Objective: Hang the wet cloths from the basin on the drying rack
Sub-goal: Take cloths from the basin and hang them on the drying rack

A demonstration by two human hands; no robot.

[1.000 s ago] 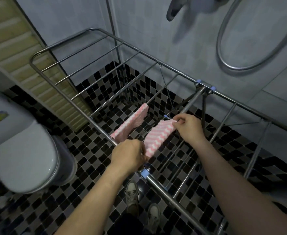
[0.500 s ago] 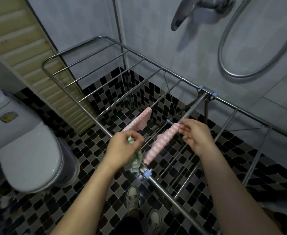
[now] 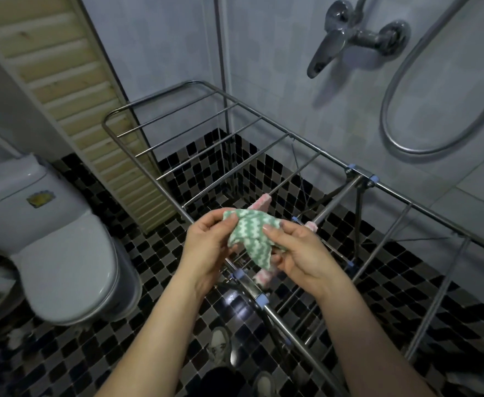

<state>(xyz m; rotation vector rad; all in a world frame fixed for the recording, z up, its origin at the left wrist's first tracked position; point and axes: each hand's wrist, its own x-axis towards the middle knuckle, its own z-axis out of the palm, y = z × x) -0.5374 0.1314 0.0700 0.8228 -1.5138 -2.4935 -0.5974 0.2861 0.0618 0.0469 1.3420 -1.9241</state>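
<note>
Green cloth (image 3: 249,233), white zigzag, bunched and held up between both hands over the near edge of the rack (image 3: 335,202). Not yet on any rung.

Left hand (image 3: 209,247): thumb and fingertips pinching cloth's upper left corner. Right hand (image 3: 300,253): thumb pressed on cloth's right edge, fingers curled beneath, gripping. Loose tail of cloth hanging down between the two palms.

Behind the hands, mid-rack: pink cloth (image 3: 261,202) draped on a rung, only its far end showing above green cloth. Other pink cloth (image 3: 311,226) on next rung to the right, mostly hidden by right hand.

Beyond: toilet (image 3: 63,267) at left, lid down. Tap (image 3: 349,38) and hose (image 3: 392,110) on wall past rack's far edge. Checkered floor (image 3: 63,368) below; shoes (image 3: 219,345) under near edge.
</note>
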